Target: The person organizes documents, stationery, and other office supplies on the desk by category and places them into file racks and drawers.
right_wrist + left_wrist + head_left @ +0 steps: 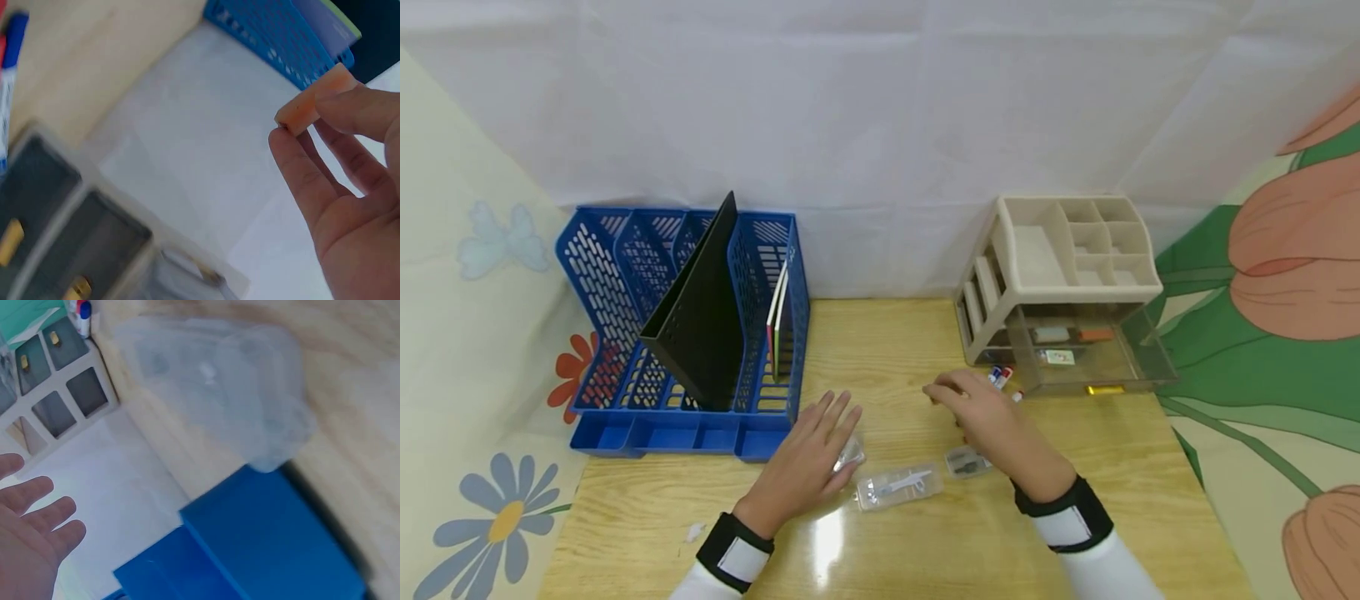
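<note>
Two arms observed, entering from the lower edge of the head view and angled inward. Left sleeve (703,587) and right sleeve (1112,571) are white; a black left wristband (735,552) and black right wristband (1064,514), each bearing a white panel, encircle the wrists. Hands are bare and well apart.

Left hand (808,457): back uppermost, fingers extended and slightly parted, directed forward and inward; thumb set off to the side. Contact beneath the palm cannot be confirmed.

Right hand (988,417): slightly farther forward, directed inward, back uppermost, fingers bent. Right wrist view shows the thumb (356,112) opposing the fingertips in a pinch.
</note>
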Demonstrator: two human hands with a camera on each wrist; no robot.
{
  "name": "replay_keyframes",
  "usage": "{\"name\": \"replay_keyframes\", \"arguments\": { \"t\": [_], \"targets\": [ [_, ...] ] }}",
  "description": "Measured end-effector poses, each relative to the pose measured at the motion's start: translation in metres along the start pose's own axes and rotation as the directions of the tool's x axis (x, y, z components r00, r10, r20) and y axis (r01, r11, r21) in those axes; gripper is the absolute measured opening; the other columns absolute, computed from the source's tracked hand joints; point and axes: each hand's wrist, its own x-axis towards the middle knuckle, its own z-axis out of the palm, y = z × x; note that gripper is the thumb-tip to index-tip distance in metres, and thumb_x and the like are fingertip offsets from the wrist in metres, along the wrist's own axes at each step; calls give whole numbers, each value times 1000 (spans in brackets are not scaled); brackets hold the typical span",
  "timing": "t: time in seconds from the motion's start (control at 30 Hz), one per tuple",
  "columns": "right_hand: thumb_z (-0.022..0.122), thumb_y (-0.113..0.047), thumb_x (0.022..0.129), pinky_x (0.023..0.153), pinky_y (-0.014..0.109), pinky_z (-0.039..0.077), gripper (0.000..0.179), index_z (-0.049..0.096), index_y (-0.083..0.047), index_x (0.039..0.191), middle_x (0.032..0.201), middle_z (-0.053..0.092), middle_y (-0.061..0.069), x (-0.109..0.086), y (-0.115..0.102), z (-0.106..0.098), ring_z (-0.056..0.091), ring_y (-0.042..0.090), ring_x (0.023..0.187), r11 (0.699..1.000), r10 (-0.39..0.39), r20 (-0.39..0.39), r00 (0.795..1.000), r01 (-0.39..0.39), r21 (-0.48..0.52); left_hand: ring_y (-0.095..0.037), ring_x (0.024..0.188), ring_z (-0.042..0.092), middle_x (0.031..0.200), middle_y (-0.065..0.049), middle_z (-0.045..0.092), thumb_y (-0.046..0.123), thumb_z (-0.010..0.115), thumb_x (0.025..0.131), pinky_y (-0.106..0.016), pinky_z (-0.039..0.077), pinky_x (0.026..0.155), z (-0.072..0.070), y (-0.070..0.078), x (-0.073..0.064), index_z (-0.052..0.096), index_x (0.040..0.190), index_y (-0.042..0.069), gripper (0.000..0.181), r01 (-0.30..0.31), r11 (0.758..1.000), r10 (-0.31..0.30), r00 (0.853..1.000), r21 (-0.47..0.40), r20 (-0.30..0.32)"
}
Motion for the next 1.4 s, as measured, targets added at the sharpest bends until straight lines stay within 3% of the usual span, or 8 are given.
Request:
{"name": "replay_keyframes", "arguments": {
  "t": [0.1, 0.23, 0.37, 0.5, 0.77, 0.93, 1.23, 1.4],
  "targets": [
    [66, 23, 70, 73, 39, 59, 49, 67, -2, 112, 105, 64, 17, 3, 6, -15, 60, 30, 98, 999, -37, -79, 996, 37, -4, -39, 140, 31, 154, -21, 37, 39, 60, 89, -55, 34, 112, -3, 2, 6, 34, 150, 6, 74, -15, 1000, 15, 1000, -4, -7],
    [57, 14, 85, 69, 45, 58, 28, 68, 0, 105, 101, 65, 22, 7, 14, -36, 61, 36, 94, 997, -72, -191, 979, 67, -31, -38, 142, 27, 155, -20, 35, 38, 59, 90, -54, 32, 113, -7, 5, 15, 32, 152, 7, 74, -44, 999, 44, 999, -10, 8],
    [59, 13, 85, 71, 47, 57, 26, 68, 0, 105, 103, 65, 23, 4, 27, -59, 60, 37, 95, 998, -16, -144, 990, 6, -68, -36, 145, 21, 156, -21, 32, 40, 54, 93, -53, 30, 115, -11, 10, 26, 30, 152, 8, 71, -76, 997, 76, 996, 0, 50],
    [71, 21, 66, 73, 50, 56, 47, 67, -2, 107, 104, 64, 23, -6, 44, -78, 59, 39, 96, 994, 34, -102, 994, -44, -97, -35, 146, 15, 156, -22, 32, 41, 57, 92, -53, 31, 114, -11, 16, 37, 30, 152, 7, 74, -116, 993, 115, 992, 8, 55],
    [68, 20, 73, 79, 52, 53, 47, 63, 2, 116, 108, 63, 23, -21, 73, -101, 58, 39, 98, 978, 60, -15, 998, -62, -201, -36, 146, 16, 157, -21, 30, 43, 56, 91, -52, 29, 115, -13, 24, 49, 31, 152, 8, 75, -161, 987, 161, 986, 5, 47],
    [70, 22, 69, 70, 49, 54, 43, 63, 0, 106, 99, 64, 19, -30, 96, -107, 59, 37, 90, 971, 118, 42, 992, -107, -215, -37, 145, 18, 156, -22, 32, 43, 59, 90, -52, 30, 115, -12, 27, 54, 31, 152, 8, 77, -178, 984, 178, 984, 6, 30],
    [70, 15, 74, 56, 47, 55, 30, 63, 2, 100, 85, 65, 17, -43, 129, -107, 63, 33, 73, 958, 229, 183, 956, -188, -216, -37, 144, 20, 156, -22, 31, 45, 54, 93, -52, 33, 113, -10, 28, 54, 30, 152, 8, 74, -179, 983, 177, 983, 36, 49],
    [66, 9, 82, 57, 45, 56, 17, 62, -1, 95, 82, 65, 14, -47, 136, -106, 64, 30, 72, 937, 334, 313, 889, -275, -217, -38, 143, 24, 155, -23, 34, 44, 57, 91, -53, 35, 112, -9, 26, 51, 31, 152, 7, 75, -169, 985, 167, 985, 26, 52]
  ]
}}
